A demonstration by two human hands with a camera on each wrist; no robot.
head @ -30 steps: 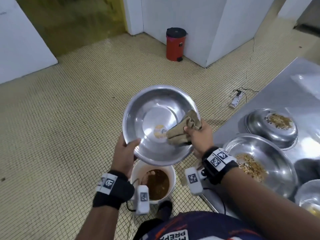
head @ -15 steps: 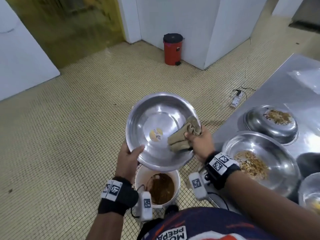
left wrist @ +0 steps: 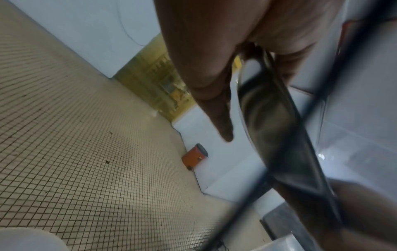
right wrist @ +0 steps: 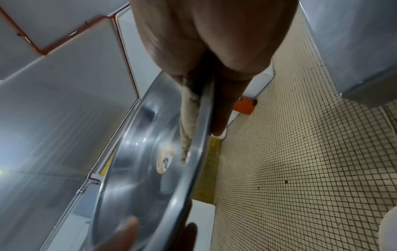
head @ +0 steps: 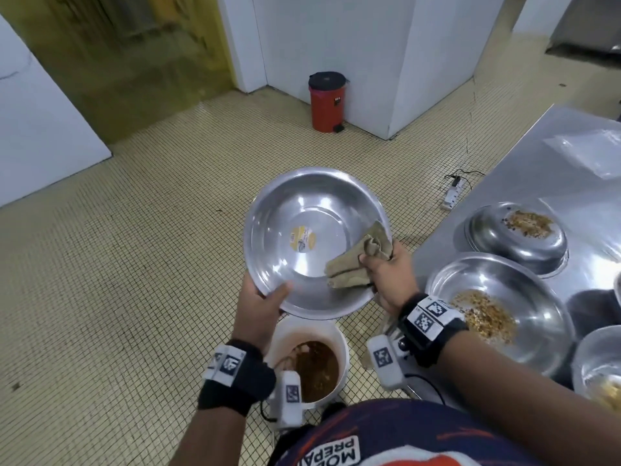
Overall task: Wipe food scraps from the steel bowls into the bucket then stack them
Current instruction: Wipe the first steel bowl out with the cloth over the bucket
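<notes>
— So where's the bowl (head: 312, 243) now?

— Held up, tilted toward the wearer, above the bucket (head: 311, 364) on the floor, left of the table (head: 524, 169). Its inside looks wiped clean apart from a round yellow sticker (head: 303, 238) at the bottom.

— And the hands?

— The left hand (head: 260, 306) grips the near-left rim, thumb inside, fingers behind. The right hand (head: 389, 280) pinches the right rim together with a folded cloth (head: 356, 264): the cloth lies against the inner wall, and the right wrist view shows fingers behind the rim.

— How would it handle?

— I'd judge it light and stiff: thin steel, no flex, but slick and shiny, so greasy fingers could slide. The rolled rim is the place to take hold, one hand on each side. The cloth is soft and gives some friction on that side.

— What's left?

— A second bowl (head: 497, 311) on the table holds scraps, another (head: 517, 242) sits upside down beyond it with scraps on its base, and a fourth (head: 601, 364) shows at the near right edge. Stacking looks not yet begun.

— Any writing?

— The sticker's print is too small to read. On the shirt (head: 386, 442), seen upside down, I make out "PREPA" and part of another word. The wristbands carry square coded tags, no words.

— Anything else?

— A red bin (head: 327, 102) by the far wall, and a power strip (head: 453, 193) on the floor.
</notes>
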